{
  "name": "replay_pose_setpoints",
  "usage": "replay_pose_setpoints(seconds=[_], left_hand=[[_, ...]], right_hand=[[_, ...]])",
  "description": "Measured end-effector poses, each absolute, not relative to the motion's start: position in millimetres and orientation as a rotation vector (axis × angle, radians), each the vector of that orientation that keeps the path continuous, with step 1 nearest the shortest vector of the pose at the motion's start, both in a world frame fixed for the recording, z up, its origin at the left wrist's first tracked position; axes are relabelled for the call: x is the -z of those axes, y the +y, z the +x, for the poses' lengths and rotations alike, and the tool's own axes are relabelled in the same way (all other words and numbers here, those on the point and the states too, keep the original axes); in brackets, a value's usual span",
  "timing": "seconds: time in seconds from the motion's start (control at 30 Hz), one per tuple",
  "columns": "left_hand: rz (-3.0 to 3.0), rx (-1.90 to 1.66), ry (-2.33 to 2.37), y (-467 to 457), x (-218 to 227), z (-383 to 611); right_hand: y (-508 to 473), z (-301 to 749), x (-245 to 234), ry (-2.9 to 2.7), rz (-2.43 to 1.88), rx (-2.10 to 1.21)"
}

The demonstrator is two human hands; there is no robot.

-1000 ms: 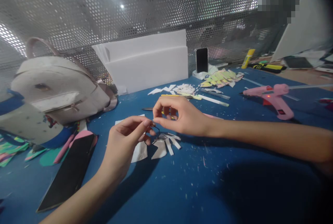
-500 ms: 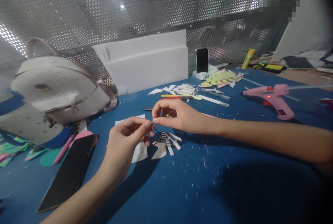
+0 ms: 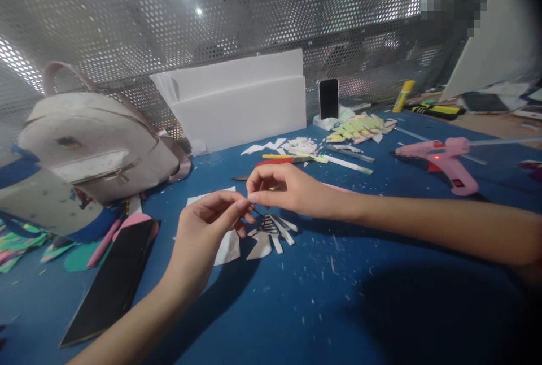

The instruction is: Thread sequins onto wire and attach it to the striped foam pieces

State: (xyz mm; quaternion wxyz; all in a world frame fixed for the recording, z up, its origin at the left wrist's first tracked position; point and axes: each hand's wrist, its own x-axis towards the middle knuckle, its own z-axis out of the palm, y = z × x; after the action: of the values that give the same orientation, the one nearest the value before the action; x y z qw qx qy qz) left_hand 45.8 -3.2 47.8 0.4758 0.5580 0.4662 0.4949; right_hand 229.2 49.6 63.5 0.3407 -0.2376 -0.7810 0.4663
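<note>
My left hand point(image 3: 212, 218) is closed in a pinch, thumb against forefinger, above the scraps on the table. Touching it at the fingertips, my right hand point(image 3: 282, 187) also pinches. A thin dark strip point(image 3: 256, 211) shows between and just below the fingertips; its kind is too small to make out. Beneath lie white paper strips point(image 3: 284, 231) fanned out beside a black-and-white striped piece point(image 3: 268, 224). White paper pieces point(image 3: 228, 248) rest under my left hand. Scissors point(image 3: 275, 161) with red handles lie behind my right hand, partly hidden by it.
A pink glue gun point(image 3: 444, 159), its red light lit, lies at right. A phone point(image 3: 329, 99) stands at the back near yellow-green paper strips point(image 3: 359, 127). White boards point(image 3: 241, 105), a backpack point(image 3: 97, 139) and a black flat case point(image 3: 112, 280) stand or lie leftward on the blue table point(image 3: 296, 308).
Both hands stay almost where they were, with only slight shifts of the fingers. The dark strip shows less between the fingertips now.
</note>
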Motion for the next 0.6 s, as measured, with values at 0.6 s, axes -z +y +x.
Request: replay_pose_setpoints(seconds=[0.6], left_hand=[[1.364,-1.287,1.139,-3.1,-49.5,47.2]], right_hand=[[48.4,229.0,-57.8,-2.064,-0.623,-1.095]])
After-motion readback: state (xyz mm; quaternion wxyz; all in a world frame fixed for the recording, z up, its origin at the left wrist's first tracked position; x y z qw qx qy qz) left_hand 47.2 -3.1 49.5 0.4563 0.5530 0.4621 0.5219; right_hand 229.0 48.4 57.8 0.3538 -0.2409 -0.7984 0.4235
